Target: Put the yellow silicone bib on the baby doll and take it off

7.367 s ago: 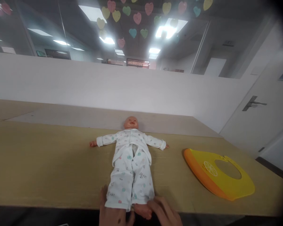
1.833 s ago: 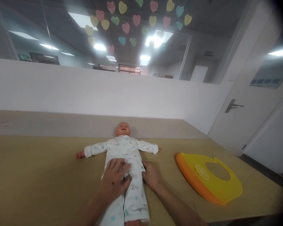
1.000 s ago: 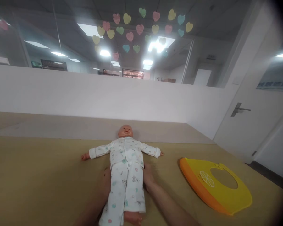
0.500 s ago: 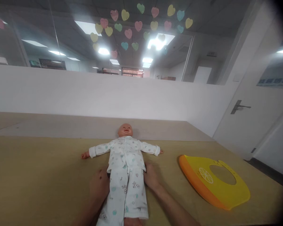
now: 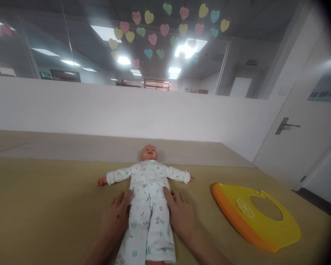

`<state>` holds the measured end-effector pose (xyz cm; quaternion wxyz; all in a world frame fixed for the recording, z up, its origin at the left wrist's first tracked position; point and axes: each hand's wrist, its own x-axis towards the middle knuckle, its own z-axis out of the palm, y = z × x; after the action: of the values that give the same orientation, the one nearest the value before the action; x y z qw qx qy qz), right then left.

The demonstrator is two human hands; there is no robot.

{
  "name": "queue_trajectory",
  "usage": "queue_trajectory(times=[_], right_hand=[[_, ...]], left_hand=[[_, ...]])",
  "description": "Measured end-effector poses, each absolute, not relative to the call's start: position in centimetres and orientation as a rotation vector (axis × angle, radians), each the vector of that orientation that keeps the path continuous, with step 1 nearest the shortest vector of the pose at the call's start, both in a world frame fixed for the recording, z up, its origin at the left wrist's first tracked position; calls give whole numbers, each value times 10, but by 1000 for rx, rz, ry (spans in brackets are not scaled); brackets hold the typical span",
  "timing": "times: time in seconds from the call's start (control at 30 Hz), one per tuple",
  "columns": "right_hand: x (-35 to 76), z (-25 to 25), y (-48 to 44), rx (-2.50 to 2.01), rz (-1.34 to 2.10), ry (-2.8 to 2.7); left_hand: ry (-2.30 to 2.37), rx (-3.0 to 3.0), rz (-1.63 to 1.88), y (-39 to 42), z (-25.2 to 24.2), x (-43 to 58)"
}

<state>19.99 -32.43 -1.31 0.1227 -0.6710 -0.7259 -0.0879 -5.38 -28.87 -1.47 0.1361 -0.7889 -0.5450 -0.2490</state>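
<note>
A baby doll [image 5: 149, 152] lies on its back with arms spread, dressed in a white patterned shirt [image 5: 147, 178] and matching trousers [image 5: 154, 224]. At the doll's waist on the left, my left hand [image 5: 118, 211] rests against the shirt's lower edge, fingers extended forward. My right hand [image 5: 180, 211] is on the opposite side, its thumb on the shirt and its other fingers stretched out beside it. Neither hand is visibly gripping the cloth. The doll's feet are mostly cut off at the bottom of the view.
A yellow bib [image 5: 281, 235] with an orange pocket lies on the wooden tabletop [image 5: 57, 206] to the right. A low white wall with windows [image 5: 113, 110] stands behind the table. At the far right is a door with a lever handle [image 5: 288, 126].
Both hands have come up from beside the hips to the shirt's lower part. The shirt hem, flared out before, now lies flatter. The whole view has shifted slightly.
</note>
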Motion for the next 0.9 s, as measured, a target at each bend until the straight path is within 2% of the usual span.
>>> queue_trajectory(times=[0.1,0.2,0.43,0.63,0.9], right_hand=[[204,-13,-324,-1901,-226,-2157],[210,-15,-329,-1811,-226,-2140],[208,-3,-327,-1389,-218,-2126],[206,23,-307,-1265,9,-2352],[194,16,-309,-1249,164,-2361]], left_hand=[[-1289,-2310,-891,-281,-23,-53],[-1188,-2263,-1083,-282,-29,-58],[-1317,-2240,-1218,-292,-33,-61],[-1277,-2249,-1353,-289,-34,-59],[-1306,-2333,-1314,-292,-40,-61]])
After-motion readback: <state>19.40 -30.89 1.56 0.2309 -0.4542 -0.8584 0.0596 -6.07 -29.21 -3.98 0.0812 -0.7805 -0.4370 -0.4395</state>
